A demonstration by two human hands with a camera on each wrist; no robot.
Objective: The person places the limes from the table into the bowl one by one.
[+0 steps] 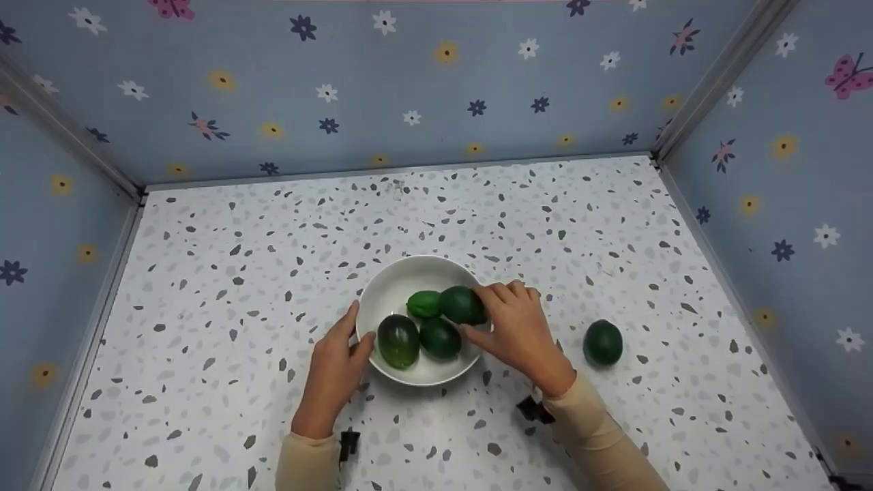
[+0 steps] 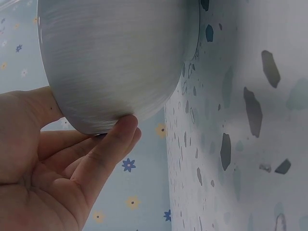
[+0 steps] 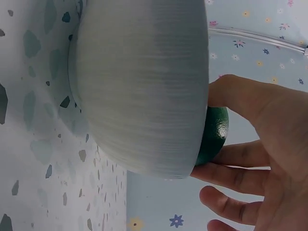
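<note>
In the head view a white bowl (image 1: 423,375) stands on the speckled table with several green fruits inside. My left hand (image 1: 335,368) grips its left rim, thumb over the edge and fingers against the outer wall, as the left wrist view of the bowl (image 2: 115,62) also shows. With thumb and fingers my right hand (image 1: 515,331) holds a dark green avocado (image 1: 461,305) at the right rim; part of that avocado (image 3: 214,132) shows past the bowl in the right wrist view. Beside it lie a small bright green fruit (image 1: 424,304), another avocado (image 1: 440,339) and a larger two-tone green fruit (image 1: 399,341).
One more dark green fruit (image 1: 603,342) lies on the table to the right of the bowl, beyond my right wrist. Blue flowered panels (image 1: 409,82) wall in the white speckled table (image 1: 225,286) at the back and both sides.
</note>
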